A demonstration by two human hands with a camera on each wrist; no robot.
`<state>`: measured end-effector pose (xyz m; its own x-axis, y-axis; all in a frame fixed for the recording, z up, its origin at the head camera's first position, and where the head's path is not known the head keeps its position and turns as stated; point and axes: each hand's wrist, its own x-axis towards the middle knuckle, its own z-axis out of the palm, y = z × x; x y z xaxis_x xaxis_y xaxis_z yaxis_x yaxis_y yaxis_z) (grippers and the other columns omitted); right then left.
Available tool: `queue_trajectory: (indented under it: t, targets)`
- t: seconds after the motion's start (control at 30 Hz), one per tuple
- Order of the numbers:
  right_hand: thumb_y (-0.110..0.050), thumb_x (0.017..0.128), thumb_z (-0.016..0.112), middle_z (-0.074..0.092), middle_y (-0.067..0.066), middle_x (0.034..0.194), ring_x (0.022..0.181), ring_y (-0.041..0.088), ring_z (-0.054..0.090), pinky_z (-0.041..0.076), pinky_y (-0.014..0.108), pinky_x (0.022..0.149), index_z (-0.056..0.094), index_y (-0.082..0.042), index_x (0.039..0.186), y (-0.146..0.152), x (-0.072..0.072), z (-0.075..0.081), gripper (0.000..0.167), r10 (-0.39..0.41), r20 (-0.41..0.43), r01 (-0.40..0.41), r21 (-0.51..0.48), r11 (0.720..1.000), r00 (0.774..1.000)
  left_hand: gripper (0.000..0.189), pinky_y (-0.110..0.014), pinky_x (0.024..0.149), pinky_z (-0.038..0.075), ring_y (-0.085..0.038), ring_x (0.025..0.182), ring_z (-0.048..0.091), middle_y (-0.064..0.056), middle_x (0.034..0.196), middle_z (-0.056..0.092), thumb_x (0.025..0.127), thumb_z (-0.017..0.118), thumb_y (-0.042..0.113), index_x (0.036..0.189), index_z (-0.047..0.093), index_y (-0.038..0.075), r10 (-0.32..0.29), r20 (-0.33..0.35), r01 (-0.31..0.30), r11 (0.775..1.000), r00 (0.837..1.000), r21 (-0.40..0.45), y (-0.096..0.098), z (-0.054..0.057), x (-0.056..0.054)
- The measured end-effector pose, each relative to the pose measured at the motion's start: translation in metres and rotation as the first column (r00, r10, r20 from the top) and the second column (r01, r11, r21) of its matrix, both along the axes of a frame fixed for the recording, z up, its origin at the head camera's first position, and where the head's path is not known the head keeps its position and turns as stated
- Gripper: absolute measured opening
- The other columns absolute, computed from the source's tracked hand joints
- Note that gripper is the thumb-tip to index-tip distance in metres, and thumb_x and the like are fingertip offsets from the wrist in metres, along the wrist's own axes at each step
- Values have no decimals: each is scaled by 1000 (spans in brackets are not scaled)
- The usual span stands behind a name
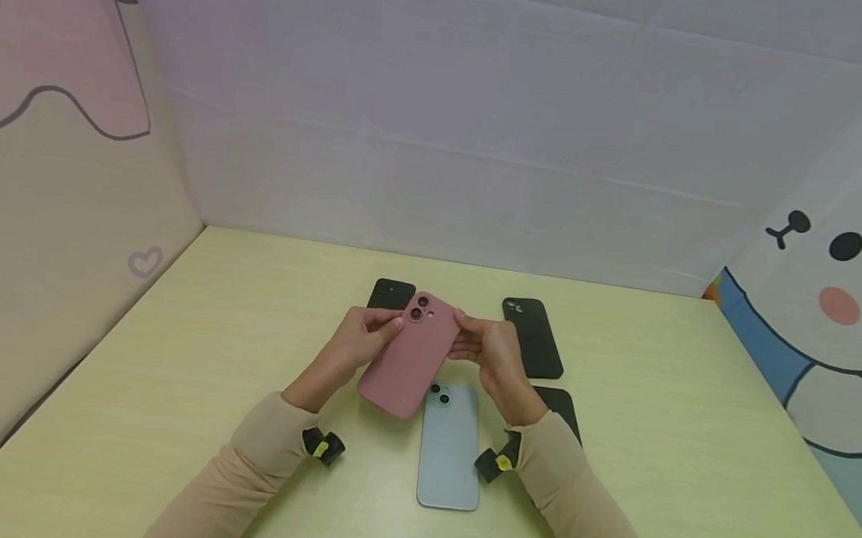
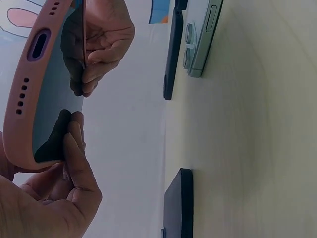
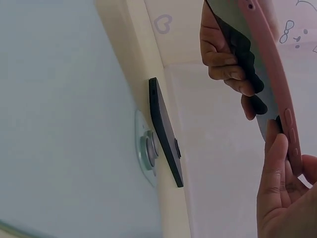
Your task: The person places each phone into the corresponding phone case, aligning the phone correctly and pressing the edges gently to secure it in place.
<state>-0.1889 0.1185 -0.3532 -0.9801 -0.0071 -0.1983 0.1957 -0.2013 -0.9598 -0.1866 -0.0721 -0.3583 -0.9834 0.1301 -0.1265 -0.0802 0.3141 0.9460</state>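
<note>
A phone in a pink case (image 1: 414, 352) is held above the table by both hands, its camera side up in the head view. My left hand (image 1: 359, 338) pinches its upper left edge, thumb on the back. At the opposite upper corner, my right hand (image 1: 495, 352) grips it between thumb and fingers. In the left wrist view the pink case (image 2: 20, 99) shows its charging-port end, and the glossy screen (image 2: 52, 94) faces down, mirroring fingers. A pale blue-green phone (image 1: 449, 454) lies camera side up on the table, just below the held one.
One black phone or case (image 1: 390, 294) lies behind the left hand, partly covered. Another black one (image 1: 534, 338) rests behind the right hand, and a third (image 1: 558, 407) is partly hidden under the right forearm. A pale wall sheet (image 1: 478, 183) rises along the table's (image 1: 649, 407) back edge.
</note>
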Motion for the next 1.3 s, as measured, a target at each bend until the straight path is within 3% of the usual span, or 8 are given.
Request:
queue_trajectory:
  t: [0.3, 0.53, 0.73, 0.93, 1.3]
  targets:
    - [-10, 86, 61, 66, 3, 57, 48, 14, 62, 53, 29, 51, 69, -7, 71, -1, 0, 3, 17, -5, -8, 4, -35, 999, 1000, 34, -30, 84, 48, -21, 100, 55, -15, 116, 60, 94, 51, 18, 124, 55, 2, -12, 32, 11, 1000, 999, 28, -2, 2, 0]
    - [-10, 88, 57, 66, 2, 62, 54, 15, 63, 54, 29, 60, 65, 8, 92, -2, 2, 3, 20, -2, -31, 3, 33, 999, 1000, 36, -31, 83, 49, -21, 101, 57, -14, 116, 60, 94, 51, 23, 125, 54, 4, -40, 42, 39, 998, 998, 41, -6, 4, -2]
    - [-10, 91, 53, 66, 2, 67, 61, 15, 65, 55, 30, 65, 61, 11, 103, -1, 5, 5, 26, -17, -45, 20, 62, 998, 999, 38, -27, 77, 48, -19, 94, 55, -13, 110, 60, 95, 49, 29, 121, 55, 1, -121, 73, 117, 992, 990, 54, -13, 6, -4]
    - [-7, 92, 49, 66, 3, 68, 61, 13, 65, 55, 29, 67, 57, 13, 107, 2, 4, 9, 25, -58, -27, 57, -43, 997, 998, 39, -30, 75, 51, -16, 86, 59, -13, 102, 61, 96, 46, 28, 121, 53, -1, -193, 102, 193, 981, 976, 8, -23, 7, -6]
    - [-12, 95, 47, 66, 5, 78, 71, 16, 66, 54, 29, 75, 53, 8, 114, 5, 6, 12, 28, 3, -29, -8, -167, 986, 1000, 39, -26, 65, 52, -12, 71, 59, -10, 92, 60, 97, 45, 25, 122, 54, -3, -83, 48, 77, 990, 995, 120, -23, 10, -6]
